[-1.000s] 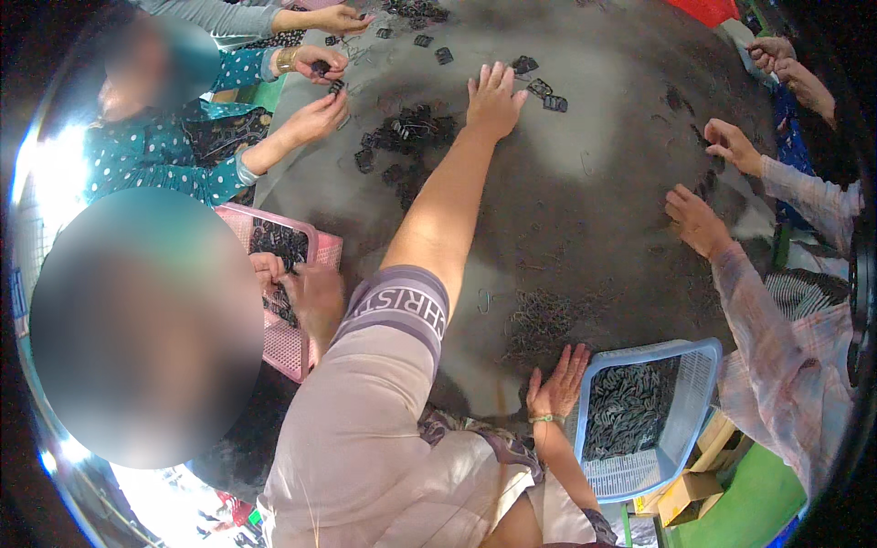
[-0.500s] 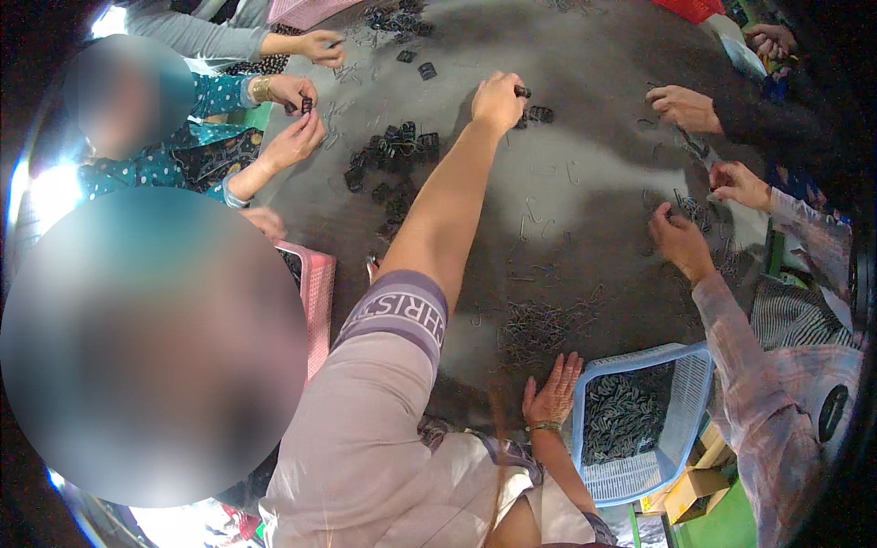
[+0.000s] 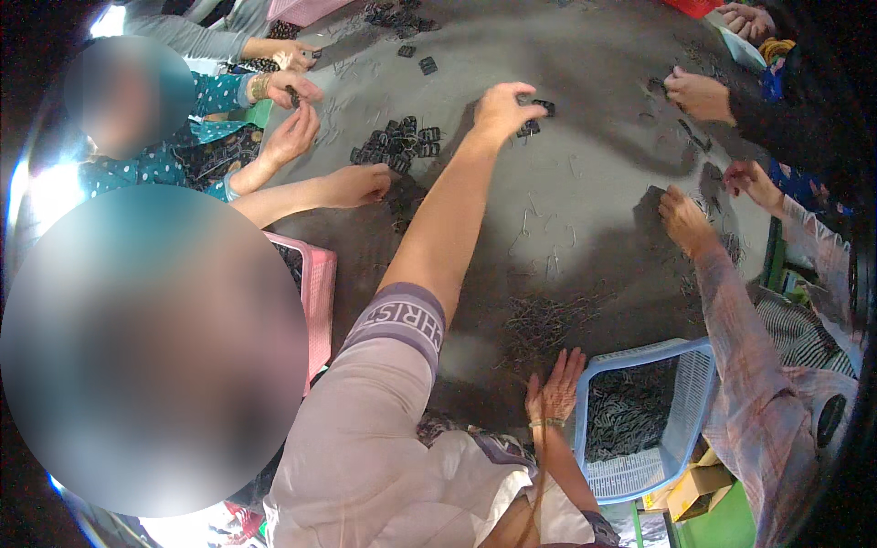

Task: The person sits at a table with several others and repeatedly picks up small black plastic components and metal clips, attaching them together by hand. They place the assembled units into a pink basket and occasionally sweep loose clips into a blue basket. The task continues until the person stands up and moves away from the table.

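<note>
A broad grey table (image 3: 617, 151) is carrying many small parts. Toward its left edge, a heap of black clips (image 3: 398, 142) is lying, the pieces overlapping. Another dark cluster (image 3: 399, 18) is resting near the far edge, with two single clips (image 3: 427, 66) lying apart from it, a little nearer. A few loose clips (image 3: 528, 130) are lying around the middle of the far half. Thin wire hooks (image 3: 524, 227) are lying scattered across the centre, and a tangled wire pile (image 3: 548, 321) is sitting close to the near edge. Dark pieces (image 3: 700, 137) are lying near the right edge.
</note>
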